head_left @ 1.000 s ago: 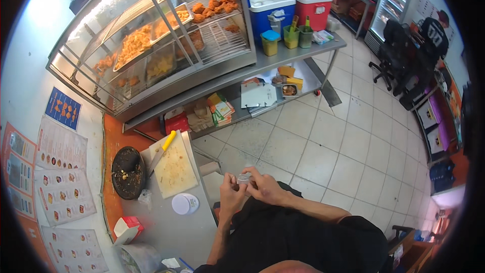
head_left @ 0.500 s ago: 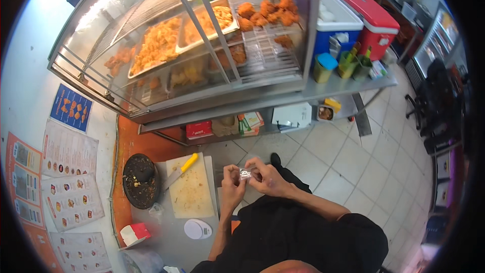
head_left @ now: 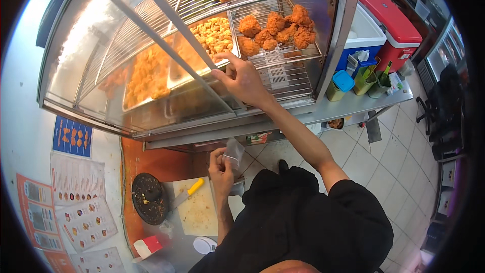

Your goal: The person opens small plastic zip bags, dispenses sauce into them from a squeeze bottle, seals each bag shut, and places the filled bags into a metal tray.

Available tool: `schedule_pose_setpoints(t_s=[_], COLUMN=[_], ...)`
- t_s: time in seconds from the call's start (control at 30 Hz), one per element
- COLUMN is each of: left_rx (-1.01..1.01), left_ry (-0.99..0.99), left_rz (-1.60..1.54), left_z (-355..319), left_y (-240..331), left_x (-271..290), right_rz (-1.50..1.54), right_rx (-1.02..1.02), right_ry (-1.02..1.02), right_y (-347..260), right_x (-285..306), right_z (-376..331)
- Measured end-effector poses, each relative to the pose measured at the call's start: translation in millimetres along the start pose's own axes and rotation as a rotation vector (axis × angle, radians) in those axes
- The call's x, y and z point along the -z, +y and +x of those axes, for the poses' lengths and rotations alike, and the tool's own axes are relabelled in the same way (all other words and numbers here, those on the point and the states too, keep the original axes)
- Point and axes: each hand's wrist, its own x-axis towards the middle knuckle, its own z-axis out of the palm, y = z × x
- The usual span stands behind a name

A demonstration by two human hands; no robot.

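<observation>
My left hand (head_left: pixel 220 168) is closed on a small clear plastic bag (head_left: pixel 233 152), held low in front of the cabinet. My right hand (head_left: pixel 243 80) reaches up to the glass food display cabinet (head_left: pixel 227 117), thumb and index finger spread apart and the others curled. Its thumb tip is beside the slanted metal door frame (head_left: pixel 177 23); whether it touches, I cannot tell. Just beyond the fingers is a metal tray of small fried pieces (head_left: pixel 214 35). Larger fried chicken pieces (head_left: pixel 275 24) lie on a wire rack to the right.
Lower left, a counter holds a cutting board (head_left: pixel 194 215), a yellow-handled knife (head_left: pixel 194 187), a dark round mortar (head_left: pixel 141 210), a white scale (head_left: pixel 204 244) and a red-and-white carton (head_left: pixel 148 246). Squeeze bottles and a blue-lidded tub (head_left: pixel 341 83) stand right of the cabinet, near coolers (head_left: pixel 389 12).
My right hand has left the plastic bag and moved up to the cabinet front. The bag stays in my left hand, now more spread out. The view has shifted closer to the cabinet.
</observation>
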Motion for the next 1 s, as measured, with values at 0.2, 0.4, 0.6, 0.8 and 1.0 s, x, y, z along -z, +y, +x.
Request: schedule_pose_setpoints(t_s=[0.2,0.4,0.6,0.8,1.0], left_rx=[0.063,0.137,0.064,-0.014,0.03], left_ry=[-0.118,-0.384,-0.711,-0.822,-0.749], left_rz=[-0.055,0.077,0.17,0.219,0.155], left_z=[28,69,100,113,117], left_y=[-20,-8,-13,-3,0], left_x=[-11,-29,-58,-80,-66], right_rz=[0.026,0.03,0.014,0.013,0.023], right_rx=[-0.05,-0.018,0.103,0.043,0.006], right_ry=[-0.042,-0.09,-0.176,-0.21,0.139], right_y=[11,27,33,27,22], right_x=[6,9,18,55,78], right_z=[19,23,29,22,-1])
